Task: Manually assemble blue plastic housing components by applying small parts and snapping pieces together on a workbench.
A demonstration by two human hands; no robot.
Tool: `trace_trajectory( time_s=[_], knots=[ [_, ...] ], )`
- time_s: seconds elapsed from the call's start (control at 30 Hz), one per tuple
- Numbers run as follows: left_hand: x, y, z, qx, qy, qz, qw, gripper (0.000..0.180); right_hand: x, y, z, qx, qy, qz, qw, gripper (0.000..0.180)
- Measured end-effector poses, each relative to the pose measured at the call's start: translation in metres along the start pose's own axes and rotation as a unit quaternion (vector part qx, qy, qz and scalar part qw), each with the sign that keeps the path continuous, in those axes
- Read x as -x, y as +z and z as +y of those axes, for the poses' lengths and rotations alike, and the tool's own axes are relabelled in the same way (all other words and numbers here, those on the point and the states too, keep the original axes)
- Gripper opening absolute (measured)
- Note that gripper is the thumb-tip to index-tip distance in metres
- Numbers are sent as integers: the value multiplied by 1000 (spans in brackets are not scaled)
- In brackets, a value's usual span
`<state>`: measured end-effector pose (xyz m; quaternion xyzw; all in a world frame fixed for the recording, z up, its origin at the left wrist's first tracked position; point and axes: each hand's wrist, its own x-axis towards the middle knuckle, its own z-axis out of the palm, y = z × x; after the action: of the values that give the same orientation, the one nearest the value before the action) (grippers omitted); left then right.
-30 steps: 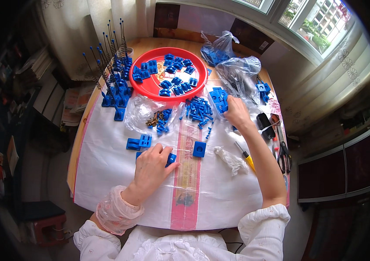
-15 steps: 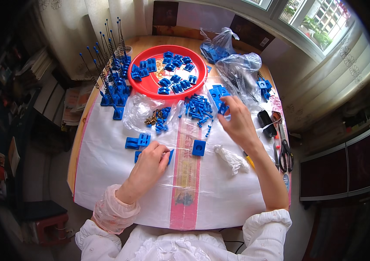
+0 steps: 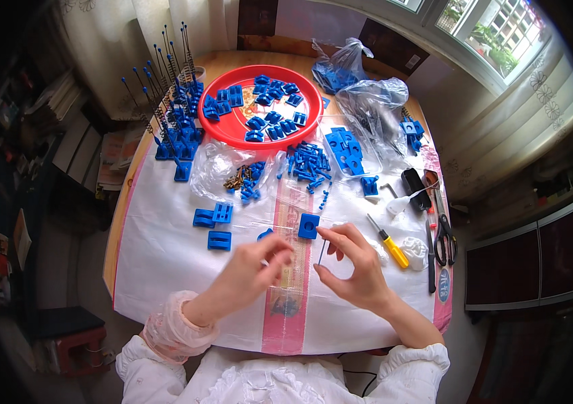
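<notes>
My right hand [image 3: 354, 266] is at the near centre, pinching a thin blue plate [image 3: 322, 252] seen edge-on between thumb and fingers. To its left hovers my left hand [image 3: 254, 269], fingers loosely curled and apart, somewhat blurred, with nothing visible in them. Just behind the left hand a blue piece [image 3: 265, 233] lies partly hidden. A square blue plate with a round hole [image 3: 308, 226] rests on the sheet beyond both hands. Left of them lie a blue block with a curved ridge [image 3: 219, 240] and a slotted blue block [image 3: 222, 213].
A red tray [image 3: 209, 128] holds several blue parts. Upright springs and rods [image 3: 168, 87] stand far left. Blue pegs [image 3: 308, 163] and brass screws [image 3: 238, 178] are heaped mid-table. On the right lie a yellow-handled screwdriver [image 3: 395, 250], scissors [image 3: 444, 241] and plastic bags [image 3: 374, 104].
My right hand has come back from the far blue plates toward me and now holds a thin blue plate. My left hand has left the blue piece and moved right.
</notes>
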<state>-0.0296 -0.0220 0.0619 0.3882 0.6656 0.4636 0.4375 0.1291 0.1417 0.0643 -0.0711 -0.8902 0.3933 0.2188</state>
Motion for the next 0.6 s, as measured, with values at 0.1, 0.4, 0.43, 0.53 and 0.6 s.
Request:
trace_trajectory(
  time_s=[0.1,0.4,0.43,0.53,0.6],
  knots=[
    [1,26,-31,214,-14,-105,971,27,8,3,-8,-23,-2,-25,999,65],
    [-14,31,-40,393,-85,-194,895,44,18,20,7,-15,-8,-4,1000,72],
    [-13,31,-36,410,-95,-199,885,45,19,19,8,-15,-7,-1,1000,70],
    [-16,29,-45,461,-126,-216,852,46,21,19,11,-21,-6,13,1000,68],
    [-16,29,-47,480,-125,-218,840,46,22,19,12,-33,-2,21,999,68]
  ],
)
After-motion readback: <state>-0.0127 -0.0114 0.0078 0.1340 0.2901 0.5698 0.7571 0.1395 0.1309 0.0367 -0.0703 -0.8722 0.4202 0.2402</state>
